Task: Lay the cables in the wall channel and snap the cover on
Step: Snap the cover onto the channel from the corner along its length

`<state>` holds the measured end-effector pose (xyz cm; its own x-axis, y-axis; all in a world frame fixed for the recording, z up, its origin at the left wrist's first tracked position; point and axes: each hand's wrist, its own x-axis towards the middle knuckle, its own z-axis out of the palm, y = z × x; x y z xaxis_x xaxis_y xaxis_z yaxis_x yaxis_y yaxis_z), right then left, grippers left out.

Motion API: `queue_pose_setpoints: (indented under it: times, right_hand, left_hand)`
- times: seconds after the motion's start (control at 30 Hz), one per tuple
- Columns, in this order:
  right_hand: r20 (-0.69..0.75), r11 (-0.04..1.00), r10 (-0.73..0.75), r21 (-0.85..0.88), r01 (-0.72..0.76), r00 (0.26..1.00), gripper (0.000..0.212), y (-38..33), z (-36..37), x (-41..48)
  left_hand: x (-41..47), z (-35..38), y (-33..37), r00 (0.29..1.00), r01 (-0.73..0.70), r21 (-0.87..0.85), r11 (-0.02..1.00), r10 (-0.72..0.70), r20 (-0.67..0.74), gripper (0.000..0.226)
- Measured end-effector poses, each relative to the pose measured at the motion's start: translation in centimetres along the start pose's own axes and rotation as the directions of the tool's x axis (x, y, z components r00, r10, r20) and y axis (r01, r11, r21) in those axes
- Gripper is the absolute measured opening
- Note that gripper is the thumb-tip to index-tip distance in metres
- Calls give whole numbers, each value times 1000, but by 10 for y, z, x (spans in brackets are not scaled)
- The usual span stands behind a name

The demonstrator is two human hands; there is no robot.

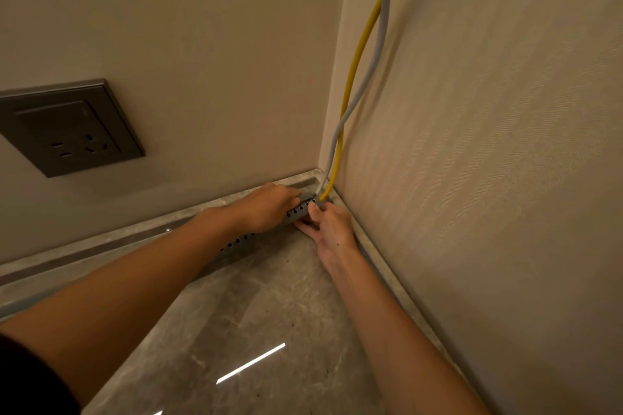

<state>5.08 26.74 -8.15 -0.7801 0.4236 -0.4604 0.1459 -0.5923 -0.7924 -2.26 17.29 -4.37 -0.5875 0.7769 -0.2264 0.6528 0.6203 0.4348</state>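
Note:
A grey slotted cable channel (298, 211) lies along the foot of the back wall and ends near the room corner. A yellow cable (354, 71) and a grey cable (377, 54) hang down the corner and enter the channel's right end. My left hand (266, 209) grips the channel from above, its fingers curled over the top. My right hand (332, 224) holds the channel's right end, thumb on its front and fingers under it. My left forearm hides the middle of the channel.
A dark wall socket (70, 128) sits on the back wall at the left. A stone skirting (101, 246) runs along both walls. The polished stone floor (269, 330) reflects a strip of light. The right wall (488, 145) stands close beside my right arm.

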Motion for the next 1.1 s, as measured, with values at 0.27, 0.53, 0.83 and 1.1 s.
queue_pose_setpoints:
  times: [0.27,0.53,0.83,1.1]
  right_hand:
    - [12,1000,0,-30,0,1000,27,-1,-2,0]
    - [-2,1000,1,-16,-1,1000,26,1,0,2]
    - [0,1000,-9,17,9,1000,24,1,-1,4]
    - [-1,998,7,63,-7,1000,26,2,-3,4]
  left_hand:
    - [4,1,9,1000,-5,25,1000,5,-8,25]
    - [2,4,7,997,-9,131,991,19,-74,23]
    - [-9,18,4,993,-86,248,965,102,-55,38]
    - [-13,24,6,994,24,398,917,20,-107,45]
